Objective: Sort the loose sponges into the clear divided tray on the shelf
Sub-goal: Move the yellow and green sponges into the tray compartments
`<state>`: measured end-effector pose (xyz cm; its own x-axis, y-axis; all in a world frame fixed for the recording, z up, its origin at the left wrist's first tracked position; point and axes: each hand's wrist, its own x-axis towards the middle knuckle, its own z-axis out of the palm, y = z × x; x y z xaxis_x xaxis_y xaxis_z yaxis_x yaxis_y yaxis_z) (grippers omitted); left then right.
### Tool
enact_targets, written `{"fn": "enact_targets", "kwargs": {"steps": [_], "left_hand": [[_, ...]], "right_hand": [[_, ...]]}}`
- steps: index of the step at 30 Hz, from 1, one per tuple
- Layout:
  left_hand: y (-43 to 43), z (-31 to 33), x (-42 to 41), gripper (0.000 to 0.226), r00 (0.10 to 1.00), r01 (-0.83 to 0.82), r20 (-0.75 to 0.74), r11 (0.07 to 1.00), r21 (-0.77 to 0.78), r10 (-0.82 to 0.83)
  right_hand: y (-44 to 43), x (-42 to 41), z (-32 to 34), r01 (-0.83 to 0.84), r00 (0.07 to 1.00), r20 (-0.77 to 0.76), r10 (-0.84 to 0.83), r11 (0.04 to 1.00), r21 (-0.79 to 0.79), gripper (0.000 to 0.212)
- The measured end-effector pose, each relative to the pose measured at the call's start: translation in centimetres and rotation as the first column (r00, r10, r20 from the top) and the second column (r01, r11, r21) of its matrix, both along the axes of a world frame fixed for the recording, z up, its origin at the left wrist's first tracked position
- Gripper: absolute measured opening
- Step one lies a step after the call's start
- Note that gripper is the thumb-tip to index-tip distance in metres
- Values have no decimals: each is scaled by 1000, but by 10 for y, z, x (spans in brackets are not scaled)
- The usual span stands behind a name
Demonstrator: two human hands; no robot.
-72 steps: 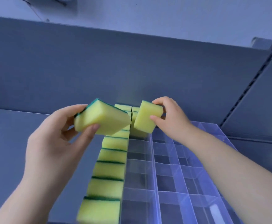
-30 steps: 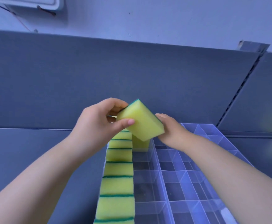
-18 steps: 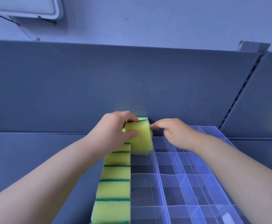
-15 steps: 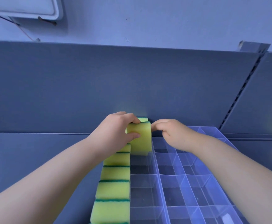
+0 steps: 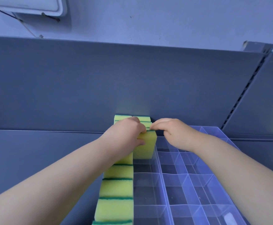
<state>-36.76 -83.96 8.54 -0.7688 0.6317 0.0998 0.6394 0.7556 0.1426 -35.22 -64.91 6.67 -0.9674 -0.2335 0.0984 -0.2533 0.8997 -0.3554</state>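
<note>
Sponge [image 5: 144, 146] stands on edge at the far end of the clear divided tray [image 5: 197, 176], pinched by the left hand [image 5: 126, 135] while the right hand [image 5: 173, 132] fingertips press its top corner, likely seating it snugly beside the filled sponge row [image 5: 116, 189].

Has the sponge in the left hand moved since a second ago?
Yes. The sponge went down and away from the person, now standing in the clear divided tray, second column, near the back panel.

Single camera on my head, looking forward and down along my forearms, close over the shelf [image 5: 35, 159], facing its back panel [image 5: 100, 86].
</note>
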Motion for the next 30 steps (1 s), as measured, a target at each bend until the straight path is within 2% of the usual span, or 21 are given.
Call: {"fn": "enact_targets", "kwargs": {"steps": [3, 9, 16, 25, 30], "left_hand": [[2, -10, -2, 32, 998, 45, -35, 997, -67, -47], [-2, -18, -6, 33, 991, 81, -106, 996, -35, -84], [-11, -19, -8, 35, 987, 144, -82, 988, 59, -139], [-27, -17, -6, 31, 971, 235, -67, 969, 76, -230], [-36, 0, 18, 35, 960, 254, -131, 967, 33, -247]], "right_hand": [[-2, 1, 0, 7, 1000, 4, -7, 1000, -1, 58], [-7, 6, -1, 23, 1000, -1, -23, 999, 24, 58], [-17, 13, 3, 52, 999, -4, -52, 995, 90, 56], [-46, 46, 6, 148, 986, -72, -147, 989, -1, 41], [-49, 85, 14, 246, 960, -126, -251, 968, -56, 35]]}}
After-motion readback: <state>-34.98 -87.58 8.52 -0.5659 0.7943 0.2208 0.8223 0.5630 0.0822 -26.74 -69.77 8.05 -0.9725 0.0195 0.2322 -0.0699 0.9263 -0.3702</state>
